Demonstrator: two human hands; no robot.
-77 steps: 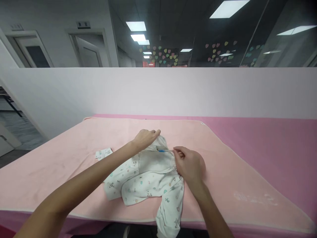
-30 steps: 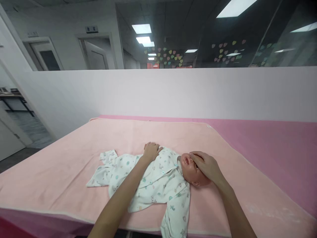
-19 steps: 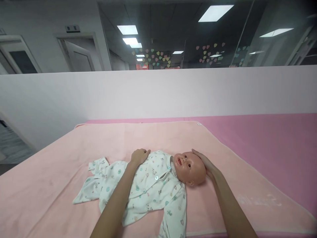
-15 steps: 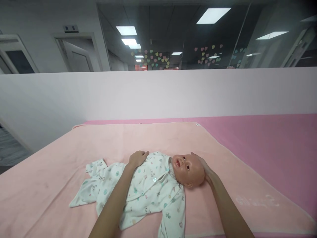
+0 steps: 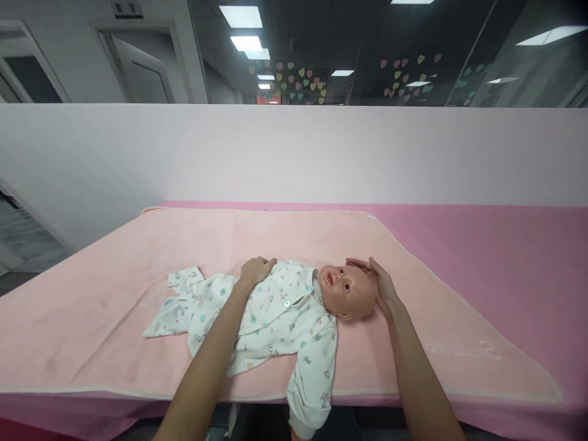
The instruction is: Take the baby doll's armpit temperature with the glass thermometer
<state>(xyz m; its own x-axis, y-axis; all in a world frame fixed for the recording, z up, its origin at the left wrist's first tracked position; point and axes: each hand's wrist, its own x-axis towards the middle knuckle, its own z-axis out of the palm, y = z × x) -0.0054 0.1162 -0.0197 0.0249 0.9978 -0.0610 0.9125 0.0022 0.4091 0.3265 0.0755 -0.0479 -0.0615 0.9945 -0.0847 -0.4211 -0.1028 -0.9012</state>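
A baby doll [image 5: 349, 291] in a white printed romper [image 5: 271, 315] lies on its back on a light pink blanket [image 5: 114, 294], head to the right. My left hand [image 5: 255, 271] rests on the doll's chest with the fingers curled against the cloth. My right hand [image 5: 377, 280] cups the back and top of the doll's head, fingers spread along it. One romper sleeve [image 5: 310, 389] hangs over the blanket's near edge.
The blanket covers a darker pink table surface [image 5: 496, 257] that runs off to the right. A white partition wall [image 5: 294, 153] stands right behind the table. Glass with heart stickers [image 5: 298, 79] and doors [image 5: 138, 61] lie beyond it.
The doll was turned from face-down to lying on its back, head to the right. My right hand slid from over the face to the back of the head. My left hand stayed on the chest.
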